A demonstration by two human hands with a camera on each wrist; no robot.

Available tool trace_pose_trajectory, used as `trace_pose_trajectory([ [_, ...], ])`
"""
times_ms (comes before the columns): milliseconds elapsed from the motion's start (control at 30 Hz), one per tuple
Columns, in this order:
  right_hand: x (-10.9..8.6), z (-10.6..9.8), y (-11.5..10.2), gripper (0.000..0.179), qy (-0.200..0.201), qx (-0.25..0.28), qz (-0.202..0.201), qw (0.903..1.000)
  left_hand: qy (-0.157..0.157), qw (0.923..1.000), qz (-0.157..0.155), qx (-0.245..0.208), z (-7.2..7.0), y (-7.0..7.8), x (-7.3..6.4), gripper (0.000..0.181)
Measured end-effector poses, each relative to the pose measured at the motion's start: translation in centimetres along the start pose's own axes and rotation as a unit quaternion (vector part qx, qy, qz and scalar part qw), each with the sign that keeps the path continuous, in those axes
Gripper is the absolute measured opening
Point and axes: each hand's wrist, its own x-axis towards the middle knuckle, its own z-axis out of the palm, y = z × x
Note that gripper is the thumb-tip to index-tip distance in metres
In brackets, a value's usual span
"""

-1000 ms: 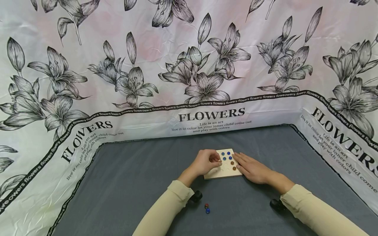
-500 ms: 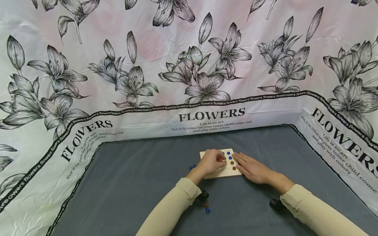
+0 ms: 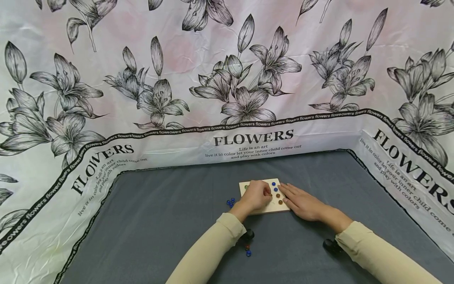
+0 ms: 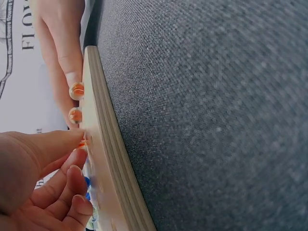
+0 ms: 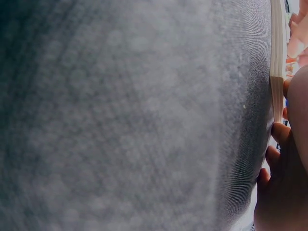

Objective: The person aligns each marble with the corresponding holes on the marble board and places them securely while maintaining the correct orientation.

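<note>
A pale wooden board [image 3: 274, 208] with round hollows lies on the grey cloth. My left hand [image 3: 256, 196] is over its middle, thumb and index finger pinching an orange-streaked marble [image 4: 82, 143] right at the board's surface. Two brownish-orange marbles [image 3: 278, 195] sit in the rightmost column, below blue marbles [image 3: 275, 189]. At the upper left a green marble [image 3: 246, 186] shows beside my left hand, which hides much of the board's left part. My right hand [image 3: 305, 203] lies flat with straight fingers against the board's right edge, fingertips over its rim.
Several loose blue marbles [image 3: 231, 202] lie left of the board. Nearer me are a blue marble [image 3: 248, 253] and a reddish one [image 3: 247, 247], partly behind the black device [image 3: 250, 234] at my left wrist. A flower-printed curtain [image 3: 253, 146] stands behind.
My left hand has moved right over the board with the marble and lowered it to the surface, uncovering the loose blue marbles at the left. My right hand has stayed in place.
</note>
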Motion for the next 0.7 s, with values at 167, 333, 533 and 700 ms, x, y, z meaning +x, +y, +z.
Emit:
trace_pose_trajectory([
  [167, 0.0, 0.0, 0.0, 0.055, 0.004, -0.002, -0.001, 1.0, 0.005, 0.9999, 0.001, 0.012, 0.0, 0.1, -0.1, 0.003],
  [333, 0.1, 0.1, 0.0, 0.055, 0.003, -0.003, -0.002, 1.0, -0.002, 1.0, 0.002, 0.004, -0.7, 0.2, -0.6, 0.011],
  [533, 0.1, 0.2, 0.1, 0.056, 0.005, -0.008, -0.008, 0.9999, -0.023, 0.9996, 0.019, 0.001, -2.2, 0.0, -1.3, 0.022],
  [700, -0.1, -0.5, -0.8, 0.054, 0.025, -0.016, -0.027, 0.9992, -0.026, 0.9992, 0.031, -0.001, -3.8, -0.1, -2.2, 0.026],
])
